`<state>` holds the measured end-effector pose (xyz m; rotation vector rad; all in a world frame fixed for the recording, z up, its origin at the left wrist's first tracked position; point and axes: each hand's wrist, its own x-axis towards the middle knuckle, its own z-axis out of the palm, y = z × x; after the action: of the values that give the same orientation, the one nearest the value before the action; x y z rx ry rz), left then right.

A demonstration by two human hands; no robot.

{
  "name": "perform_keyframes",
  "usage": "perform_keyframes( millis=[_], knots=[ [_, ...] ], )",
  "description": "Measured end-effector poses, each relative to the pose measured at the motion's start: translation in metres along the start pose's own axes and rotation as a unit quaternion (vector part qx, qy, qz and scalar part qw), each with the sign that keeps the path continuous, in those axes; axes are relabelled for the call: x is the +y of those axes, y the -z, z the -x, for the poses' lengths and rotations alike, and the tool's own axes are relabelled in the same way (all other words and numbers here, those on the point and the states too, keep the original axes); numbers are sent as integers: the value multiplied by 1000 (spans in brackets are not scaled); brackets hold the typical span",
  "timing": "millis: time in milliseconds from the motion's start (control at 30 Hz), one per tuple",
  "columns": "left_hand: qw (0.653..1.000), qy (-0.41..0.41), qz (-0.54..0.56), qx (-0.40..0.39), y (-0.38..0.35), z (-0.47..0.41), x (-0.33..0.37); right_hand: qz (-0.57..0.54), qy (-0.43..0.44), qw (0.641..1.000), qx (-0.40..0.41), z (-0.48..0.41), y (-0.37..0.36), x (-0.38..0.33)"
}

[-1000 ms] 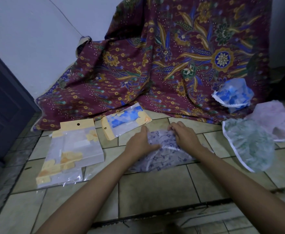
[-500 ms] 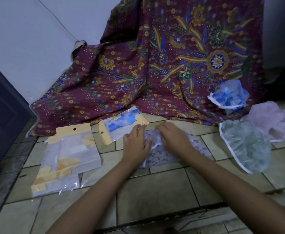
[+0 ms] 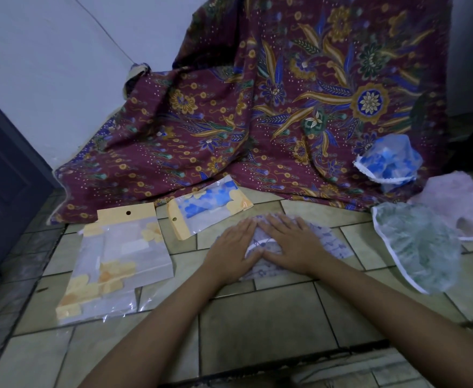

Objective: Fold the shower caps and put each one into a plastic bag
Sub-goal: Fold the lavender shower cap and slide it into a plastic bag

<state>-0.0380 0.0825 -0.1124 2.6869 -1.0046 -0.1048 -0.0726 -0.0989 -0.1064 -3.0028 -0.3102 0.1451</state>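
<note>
Lilac shower cap (image 3: pixel 332 243) pressed flat on floor tiles (image 3: pixel 257 326).
Left hand (image 3: pixel 231 249) and right hand (image 3: pixel 292 245) lie flat on it, fingers straight, tips meeting — its long axis runs left to right; open room nearer the person.

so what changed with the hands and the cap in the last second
The left hand and right hand let go their curled grip on the purple shower cap and now lie flat, pressing it to the floor. The bagged blue cap, bag stack, green cap, loose blue cap and pink cap stayed put.
</note>
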Motion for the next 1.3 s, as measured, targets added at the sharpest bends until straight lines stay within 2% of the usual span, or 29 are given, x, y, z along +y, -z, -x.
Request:
perform_keyframes(
  millis=[200,400,533,600,667,733,767,833,933,1000,1133,1200,1300],
  knots=[
    [999,2,-26,-25,3,10,-9,-8,-65,998,-11,9,-2,26],
    [998,-1,-46,-33,8,29,-17,-6,-90,996,-3,25,-1,44],
    [998,11,-58,-22,5,35,-15,-41,-171,984,-3,34,1,61],
    [998,34,-59,-7,0,38,-10,-74,-201,976,34,37,2,63],
    [996,70,-55,8,-5,43,-2,-134,-231,953,144,39,6,55],
    [991,116,-50,29,-8,47,9,-173,-281,906,265,41,11,39],
    [989,136,-52,38,-9,48,15,-182,-300,887,300,41,13,29],
    [984,162,-65,39,-9,48,27,-239,-312,865,312,40,15,9],
    [981,163,-101,21,-7,45,41,-388,-282,838,262,34,16,-13],
    [982,148,-117,24,-1,43,43,-432,-249,827,261,28,16,-20],
    [984,90,-154,24,15,45,41,-444,-190,831,274,20,21,-19],
    [984,16,-177,20,19,45,34,-441,-150,845,261,15,22,-10],
    [967,-168,-183,56,14,41,18,-359,-99,902,220,13,20,6]
  ],
)
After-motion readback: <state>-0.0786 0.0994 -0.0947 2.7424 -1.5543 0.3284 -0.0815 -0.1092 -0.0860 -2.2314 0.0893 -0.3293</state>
